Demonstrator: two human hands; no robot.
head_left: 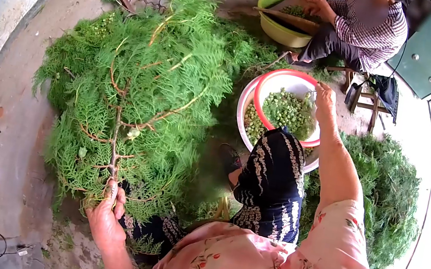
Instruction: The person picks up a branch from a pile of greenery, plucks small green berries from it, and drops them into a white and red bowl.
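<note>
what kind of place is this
Probably an outdoor yard used for sorting plant cuttings: bare concrete ground, heaps of cut cypress-like branches, one gripped in the left hand, and a red-rimmed basin of small green cones.

Bare floor (8, 167) left; held branch (138, 80), basin (288, 72) ahead

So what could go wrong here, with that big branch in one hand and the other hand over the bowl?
The branch is wide and bushy, yet the left hand grips only its stem end, so it might sag or twist loose. The right hand is at the far rim of the basin, which is heaped with green cones. A nudge there could probably tip it or scatter some.
</note>
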